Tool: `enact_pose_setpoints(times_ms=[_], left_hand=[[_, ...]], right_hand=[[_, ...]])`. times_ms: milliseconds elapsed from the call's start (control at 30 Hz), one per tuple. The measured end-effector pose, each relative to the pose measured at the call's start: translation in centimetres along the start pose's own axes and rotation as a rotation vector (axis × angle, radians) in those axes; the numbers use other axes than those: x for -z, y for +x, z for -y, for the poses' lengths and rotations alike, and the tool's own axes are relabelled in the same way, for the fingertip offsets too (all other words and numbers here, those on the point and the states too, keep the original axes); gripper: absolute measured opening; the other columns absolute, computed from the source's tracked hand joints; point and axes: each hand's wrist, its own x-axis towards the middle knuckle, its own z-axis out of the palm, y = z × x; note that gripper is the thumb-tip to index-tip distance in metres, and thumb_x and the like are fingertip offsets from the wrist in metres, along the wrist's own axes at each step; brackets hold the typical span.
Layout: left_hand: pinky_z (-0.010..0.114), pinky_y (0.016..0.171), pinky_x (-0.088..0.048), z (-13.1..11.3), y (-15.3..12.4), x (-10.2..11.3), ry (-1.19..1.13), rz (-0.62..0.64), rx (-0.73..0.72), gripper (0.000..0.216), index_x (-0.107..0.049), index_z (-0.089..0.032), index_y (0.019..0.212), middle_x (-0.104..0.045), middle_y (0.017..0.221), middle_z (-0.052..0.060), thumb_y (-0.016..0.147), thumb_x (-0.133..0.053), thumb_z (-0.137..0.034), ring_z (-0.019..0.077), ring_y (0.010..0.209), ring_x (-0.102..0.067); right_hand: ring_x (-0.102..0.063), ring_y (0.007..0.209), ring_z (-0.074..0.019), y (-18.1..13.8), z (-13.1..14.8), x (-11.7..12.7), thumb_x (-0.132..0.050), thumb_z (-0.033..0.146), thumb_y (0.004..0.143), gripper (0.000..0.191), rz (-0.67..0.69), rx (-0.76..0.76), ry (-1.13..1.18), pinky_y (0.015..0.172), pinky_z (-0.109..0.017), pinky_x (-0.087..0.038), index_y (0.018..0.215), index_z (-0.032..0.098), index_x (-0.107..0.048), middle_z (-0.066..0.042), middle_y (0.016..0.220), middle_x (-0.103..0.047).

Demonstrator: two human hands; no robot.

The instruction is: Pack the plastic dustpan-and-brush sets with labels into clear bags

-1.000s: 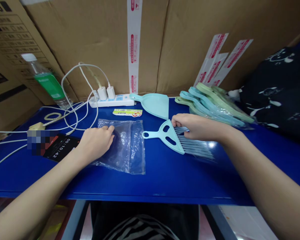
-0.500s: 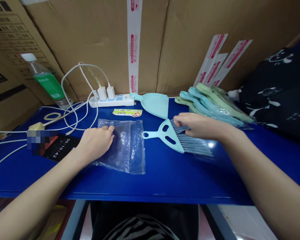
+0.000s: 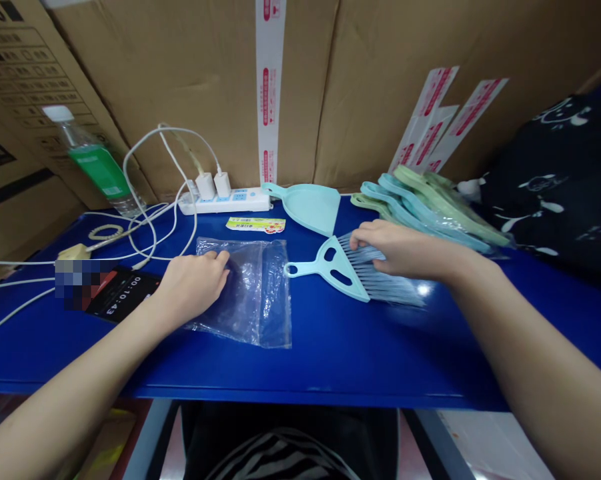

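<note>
My left hand (image 3: pixel 193 285) lies on a clear plastic bag (image 3: pixel 255 293) in the middle of the blue table (image 3: pixel 330 353), fingers curled on the bag's left part. My right hand (image 3: pixel 400 248) grips the bristles of a small light-blue brush (image 3: pixel 337 269), whose handle points left toward the bag. A matching light-blue dustpan (image 3: pixel 313 207) lies just behind the brush. A small printed label card (image 3: pixel 256 225) sits behind the bag.
A stack of bagged blue and green brush sets (image 3: pixel 430 207) lies at the right, beside a black bag (image 3: pixel 560 187). A power strip (image 3: pixel 225 200) with chargers and white cables, a water bottle (image 3: pixel 93 163) and a phone (image 3: pixel 115 293) are at the left. Cardboard boxes (image 3: pixel 380 87) stand behind.
My right hand has pulled the brush a little up and back toward the dustpan, turning its bristles. My left hand has stayed on the bag.
</note>
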Motion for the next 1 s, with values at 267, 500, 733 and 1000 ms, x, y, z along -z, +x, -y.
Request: enact_pose_setpoints(times_ms=[267,500,733,1000], left_hand=[[0.039,0.067,-0.053,-0.04,0.18,-0.17,0.003,-0.002,0.001,0.038,-0.057,-0.013,0.122,-0.071,0.110,0.014,0.097,-0.032,-0.025,0.0348,0.090,-0.071],[0.040,0.066,-0.053,0.01,0.03,-0.14,-0.005,-0.011,-0.005,0.038,-0.058,-0.012,0.121,-0.072,0.108,0.014,0.097,-0.032,-0.025,0.0358,0.090,-0.071],[0.037,0.065,-0.052,0.02,0.02,-0.09,0.007,-0.016,-0.014,0.037,-0.059,-0.013,0.120,-0.072,0.109,0.013,0.097,-0.032,-0.025,0.0334,0.089,-0.071],[0.032,0.058,-0.049,0.03,-0.16,-0.28,0.009,-0.166,-0.137,0.030,-0.063,-0.016,0.110,-0.074,0.096,0.009,0.096,-0.038,-0.024,0.0276,0.078,-0.072]], right_hand=[[-0.043,0.072,-0.0198,0.15,0.13,-0.05,-0.043,0.001,0.062,0.027,0.007,0.006,-0.021,0.066,-0.034,-0.034,0.071,0.024,-0.034,-0.003,0.077,-0.046],[-0.038,0.067,-0.0176,0.03,-0.20,-0.09,-0.043,-0.001,0.061,0.031,0.006,0.015,-0.032,0.062,-0.033,-0.030,0.069,0.025,-0.029,-0.001,0.073,-0.043],[-0.044,0.072,-0.0192,-0.11,-0.27,0.05,-0.044,-0.002,0.061,0.030,-0.007,0.008,-0.022,0.064,-0.033,-0.033,0.072,0.024,-0.035,-0.003,0.078,-0.047],[-0.044,0.067,-0.0177,0.44,-0.26,-0.46,-0.046,-0.003,0.062,0.030,-0.009,-0.009,-0.028,0.061,-0.032,-0.034,0.067,0.024,-0.035,-0.001,0.072,-0.048]])
